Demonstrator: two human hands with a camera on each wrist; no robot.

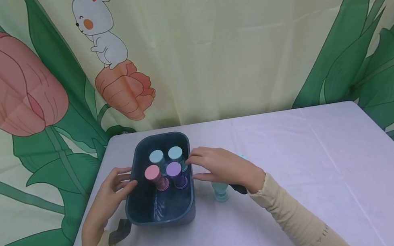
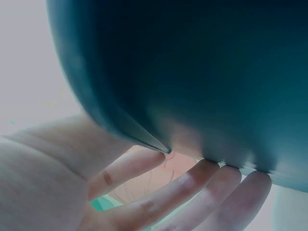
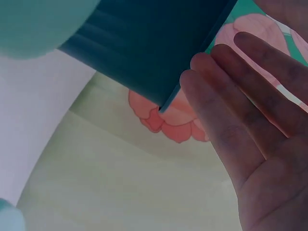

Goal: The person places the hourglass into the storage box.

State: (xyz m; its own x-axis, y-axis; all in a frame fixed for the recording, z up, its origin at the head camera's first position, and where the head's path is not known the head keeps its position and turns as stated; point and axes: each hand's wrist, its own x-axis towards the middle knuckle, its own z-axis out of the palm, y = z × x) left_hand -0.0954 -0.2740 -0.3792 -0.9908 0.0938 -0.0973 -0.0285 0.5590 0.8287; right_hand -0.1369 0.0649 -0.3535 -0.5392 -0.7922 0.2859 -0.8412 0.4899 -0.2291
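Dark blue, seemingly thin plastic is forming the bin [image 1: 131, 209], which looks to be sitting on the white-covered counter [image 1: 333, 164], between the two hands. Inside the bin, four waisted pieces are standing: two pale blue pieces [image 1: 175, 153] toward its far end, with a pink piece [image 1: 153, 172] and a purple piece [image 1: 174, 169] nearer its middle. Right of the bin, a teal piece [image 1: 221, 191] is standing, partly hidden by the right wrist; past that wrist a bit of something light blue [image 1: 242, 156] is showing, too covered to name.

The left hand [image 1: 111, 192] is lying along the bin's left side, its fingers slightly apart and their tips touching the outer wall, its thumb reaching the rim. The right hand [image 1: 220, 164] is holding its fingers long and loosely spread at the bin's right rim, pinching nothing; whether those fingertips are pressing on the rim or just hovering beside it, I cannot tell.

The bin is probably going to be handling as light and fairly stiff, with smooth walls that could be slipping under flat fingertips. Just beneath the rim, midway along both long sides, is looking like the surest hold. The pieces inside are likely standing loose, so tilting the bin would be risking a topple.
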